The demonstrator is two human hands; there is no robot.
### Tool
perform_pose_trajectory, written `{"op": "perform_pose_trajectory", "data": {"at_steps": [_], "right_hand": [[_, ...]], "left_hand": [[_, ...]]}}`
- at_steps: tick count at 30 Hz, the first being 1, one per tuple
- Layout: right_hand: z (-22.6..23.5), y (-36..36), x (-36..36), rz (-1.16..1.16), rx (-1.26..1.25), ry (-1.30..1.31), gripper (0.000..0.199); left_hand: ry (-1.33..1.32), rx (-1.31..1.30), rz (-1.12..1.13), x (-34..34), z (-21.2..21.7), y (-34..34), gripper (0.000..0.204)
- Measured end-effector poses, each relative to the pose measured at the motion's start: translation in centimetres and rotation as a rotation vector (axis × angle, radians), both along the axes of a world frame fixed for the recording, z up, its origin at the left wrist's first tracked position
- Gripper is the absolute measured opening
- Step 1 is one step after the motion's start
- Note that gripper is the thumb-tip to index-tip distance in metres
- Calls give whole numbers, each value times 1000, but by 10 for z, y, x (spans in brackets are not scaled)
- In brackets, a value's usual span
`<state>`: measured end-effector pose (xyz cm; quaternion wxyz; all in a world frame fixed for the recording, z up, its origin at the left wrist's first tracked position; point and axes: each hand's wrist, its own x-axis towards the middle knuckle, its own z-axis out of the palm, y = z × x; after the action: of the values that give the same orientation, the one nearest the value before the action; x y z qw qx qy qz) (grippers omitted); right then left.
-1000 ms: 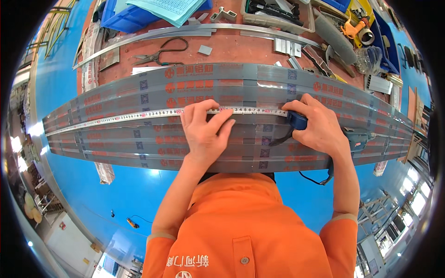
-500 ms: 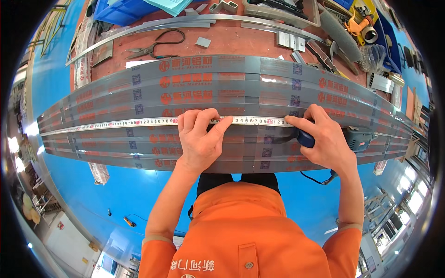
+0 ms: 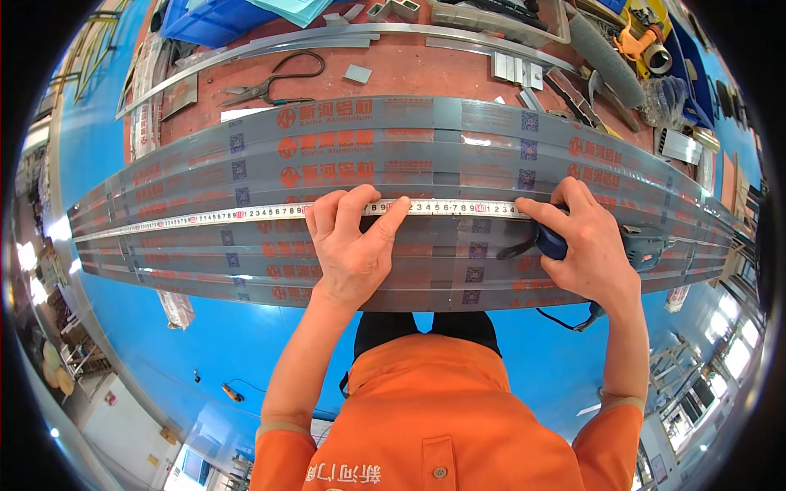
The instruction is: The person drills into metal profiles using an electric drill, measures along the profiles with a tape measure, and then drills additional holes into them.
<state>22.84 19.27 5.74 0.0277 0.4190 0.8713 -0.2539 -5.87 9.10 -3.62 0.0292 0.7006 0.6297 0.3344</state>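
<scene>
left hand [image 3: 352, 250]: thumb and fingers pinching tape strip [image 3: 458, 208] | right hand [image 3: 596, 245]: curled round dark-blue case [image 3: 551, 242], forefinger at strip | strip: spans both hands, extends leftward past left, long axis along wrapped bars [image 3: 401, 274] | case: right of left hand

Both hands [image 3: 350, 250] on measuring tape [image 3: 458, 208]

Right hand [image 3: 583, 241] hides part of tape case [image 3: 550, 243] and drill [image 3: 647, 248]. Blue bin [image 3: 205, 23], far edge of bench [image 3: 389, 82]: cut off. Tape [image 3: 246, 215] numbers, left end of strips [image 3: 409, 147]: too small.
</scene>
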Motion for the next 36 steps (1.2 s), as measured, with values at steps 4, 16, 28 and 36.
{"op": "perform_pose_trajectory", "data": {"at_steps": [4, 16, 28, 36], "right_hand": [[1, 2, -2, -1, -32, -25, 64], [2, 5, -2, -3, -63, -22, 63], [6, 5, -6, 5, -48, -71, 62], [7, 2, -7, 10, -19, -92, 61]], "left_hand": [[4, 14, 3, -1, -5, -1, 37], [-38, -12, -22, -1, -4, 0, 38], [-39, -2, 5, 1, -3, 2, 36], [-6, -13, -7, -1, 8, 0, 33]]}}
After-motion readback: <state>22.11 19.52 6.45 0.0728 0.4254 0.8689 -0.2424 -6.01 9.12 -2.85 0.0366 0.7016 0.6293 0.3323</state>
